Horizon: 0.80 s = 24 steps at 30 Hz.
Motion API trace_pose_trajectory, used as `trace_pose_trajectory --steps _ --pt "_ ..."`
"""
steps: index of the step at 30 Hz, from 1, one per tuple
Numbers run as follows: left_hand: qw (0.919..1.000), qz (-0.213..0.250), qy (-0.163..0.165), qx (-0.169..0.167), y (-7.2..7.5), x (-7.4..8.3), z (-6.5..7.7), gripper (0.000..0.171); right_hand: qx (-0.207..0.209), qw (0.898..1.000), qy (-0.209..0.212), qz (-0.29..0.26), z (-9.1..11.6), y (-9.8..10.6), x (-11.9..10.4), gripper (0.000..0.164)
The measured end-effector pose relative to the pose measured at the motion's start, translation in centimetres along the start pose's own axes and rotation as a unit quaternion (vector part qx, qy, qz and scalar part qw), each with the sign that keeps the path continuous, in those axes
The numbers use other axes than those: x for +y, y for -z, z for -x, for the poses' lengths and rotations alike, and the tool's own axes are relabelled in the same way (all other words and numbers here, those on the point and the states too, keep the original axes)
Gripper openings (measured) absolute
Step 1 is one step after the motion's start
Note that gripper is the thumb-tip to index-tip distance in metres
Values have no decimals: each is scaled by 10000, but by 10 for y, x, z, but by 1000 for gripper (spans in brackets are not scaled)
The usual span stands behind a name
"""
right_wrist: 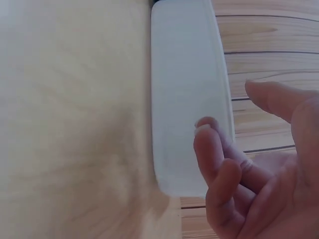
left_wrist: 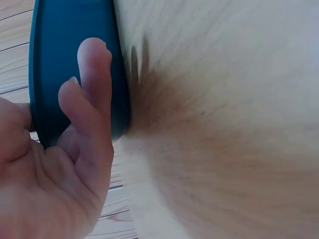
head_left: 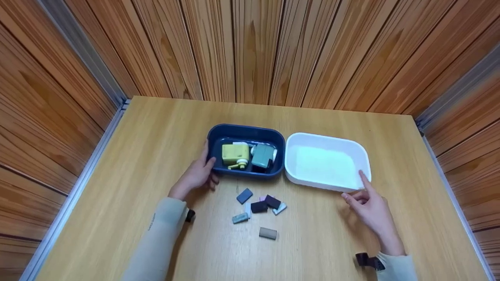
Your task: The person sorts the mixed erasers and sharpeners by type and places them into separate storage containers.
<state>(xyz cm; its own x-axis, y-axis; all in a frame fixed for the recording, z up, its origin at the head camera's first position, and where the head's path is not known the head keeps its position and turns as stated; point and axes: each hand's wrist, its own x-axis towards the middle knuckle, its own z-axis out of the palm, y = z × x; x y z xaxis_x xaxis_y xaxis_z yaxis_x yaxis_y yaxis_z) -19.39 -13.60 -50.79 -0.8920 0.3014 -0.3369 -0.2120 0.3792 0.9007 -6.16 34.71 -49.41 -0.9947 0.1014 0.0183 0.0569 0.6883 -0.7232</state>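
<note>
The left grip (head_left: 198,171) pinches the glossy, round-cornered blue bin (head_left: 248,132) by its near-left corner. The right grip (head_left: 373,210) is loosely parted, holding nothing, 1 fingertip at the smooth white bin's (head_left: 324,162) rim. The table (head_left: 312,249) is wood-grained; plank walls (head_left: 254,54) surround us. Right of the left grip: 2 boxy bottles (head_left: 234,153) inside the blue bin, at least 8 small blocks (head_left: 259,207) outside.

Navy tub (head_left: 250,174), white tub (head_left: 324,166) just beside (both upright)
</note>
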Motion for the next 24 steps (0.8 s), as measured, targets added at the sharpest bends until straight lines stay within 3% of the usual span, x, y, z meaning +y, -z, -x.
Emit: trace_pose_trajectory --steps 9,16,24 --pt "9999 -80 -21 -64 1 -1 -1 85 144 9979 429 -465 7 -18 -19 56" --pt "9997 198 51 -94 -1 0 -4 86 268 9948 762 -623 6 -36 -30 39" --pt "9975 651 268 9 -2 4 0 85 -161 9913 942 -906 3 -58 -38 37"
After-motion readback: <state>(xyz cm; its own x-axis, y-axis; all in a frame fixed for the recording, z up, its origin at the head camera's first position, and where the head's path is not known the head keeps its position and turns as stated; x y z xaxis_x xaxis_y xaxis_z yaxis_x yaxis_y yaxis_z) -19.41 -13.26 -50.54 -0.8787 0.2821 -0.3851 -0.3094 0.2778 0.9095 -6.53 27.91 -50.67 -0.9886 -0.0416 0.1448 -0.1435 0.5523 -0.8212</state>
